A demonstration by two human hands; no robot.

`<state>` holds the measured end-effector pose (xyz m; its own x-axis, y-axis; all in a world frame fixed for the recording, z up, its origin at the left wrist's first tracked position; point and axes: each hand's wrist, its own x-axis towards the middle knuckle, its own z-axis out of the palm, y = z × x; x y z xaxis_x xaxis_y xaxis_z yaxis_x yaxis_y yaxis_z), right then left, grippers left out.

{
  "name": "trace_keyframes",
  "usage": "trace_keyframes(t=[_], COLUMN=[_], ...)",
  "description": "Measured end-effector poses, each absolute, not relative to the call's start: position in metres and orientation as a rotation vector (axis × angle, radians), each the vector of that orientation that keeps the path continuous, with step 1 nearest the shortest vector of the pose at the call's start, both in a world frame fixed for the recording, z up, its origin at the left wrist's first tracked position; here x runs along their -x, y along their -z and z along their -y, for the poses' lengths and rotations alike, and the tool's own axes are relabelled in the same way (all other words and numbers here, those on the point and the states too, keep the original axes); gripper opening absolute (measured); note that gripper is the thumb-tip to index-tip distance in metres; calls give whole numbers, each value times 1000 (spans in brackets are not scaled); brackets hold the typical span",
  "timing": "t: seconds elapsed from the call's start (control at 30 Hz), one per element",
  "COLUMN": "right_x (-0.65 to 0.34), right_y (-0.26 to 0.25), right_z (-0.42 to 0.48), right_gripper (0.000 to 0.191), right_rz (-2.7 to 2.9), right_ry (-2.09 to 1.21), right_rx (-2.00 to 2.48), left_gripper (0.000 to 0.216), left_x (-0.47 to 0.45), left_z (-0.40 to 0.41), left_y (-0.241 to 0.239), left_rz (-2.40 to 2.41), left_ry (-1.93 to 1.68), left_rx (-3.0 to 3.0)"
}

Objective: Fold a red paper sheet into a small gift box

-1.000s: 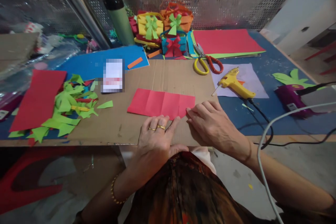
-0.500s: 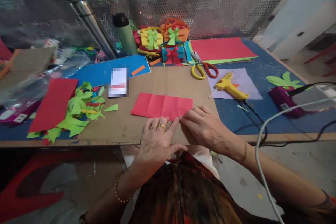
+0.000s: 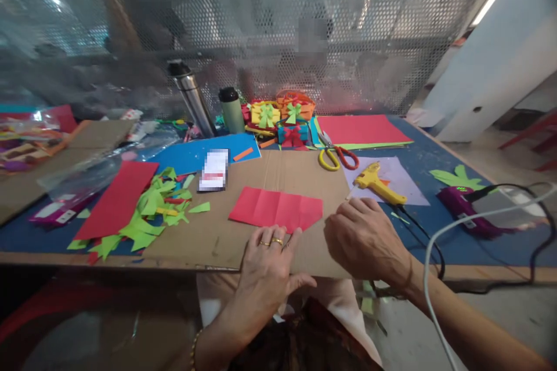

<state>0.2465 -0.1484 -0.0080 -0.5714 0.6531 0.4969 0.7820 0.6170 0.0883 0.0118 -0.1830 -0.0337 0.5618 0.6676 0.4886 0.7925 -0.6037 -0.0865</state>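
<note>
A red paper strip [image 3: 275,208] with upright crease lines lies on brown cardboard in front of me; its right front corner is cut or folded at a slant. My left hand [image 3: 267,261] rests its outstretched fingertips on the strip's near edge, thumb spread to the right. To the right of the strip, apart from it, is my right hand [image 3: 368,240], back upward and fingers curled under. Its fingertips are hidden, and no object shows in it. Just beyond its knuckles, a yellow glue gun [image 3: 376,184] lies on a lilac sheet [image 3: 411,185].
Scissors [image 3: 335,156] lie beyond the strip. A phone [image 3: 213,169] and green paper scraps [image 3: 152,208] are to the left. Small paper baskets [image 3: 282,122], a steel flask [image 3: 191,95] and a green bottle [image 3: 232,111] stand behind. A white cable [image 3: 435,243] crosses at right.
My right hand has left the strip's near edge and moved right, toward the glue gun. My left hand stays on the strip. The view has tilted upward.
</note>
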Motion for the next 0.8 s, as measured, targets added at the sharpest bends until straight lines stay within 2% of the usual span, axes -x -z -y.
trace_keyframes(t=[0.17,0.23,0.33,0.53,0.8], right_x=[-223,-215,-214,-216,-215], right_y=[-4,-10,-16,-18,-23], right_z=[150,144,134,116,108], right_gripper=[25,27,18,16,17], right_rz=[2386,2375,2402,2516,2514], right_ry=[-234,-404,-585,-558,-625], right_rx=[1384,1533,1591,1702,1799], left_gripper=[88,86,88,90,80], left_x=[-13,-14,-12,-9,-15], left_z=[185,185,184,180,186], left_y=[34,34,35,38,36], left_rz=[1256,1269,1250,1166,1317], left_ry=[569,552,547,587,564], left_rx=[2541,2538,2513,2491,2513])
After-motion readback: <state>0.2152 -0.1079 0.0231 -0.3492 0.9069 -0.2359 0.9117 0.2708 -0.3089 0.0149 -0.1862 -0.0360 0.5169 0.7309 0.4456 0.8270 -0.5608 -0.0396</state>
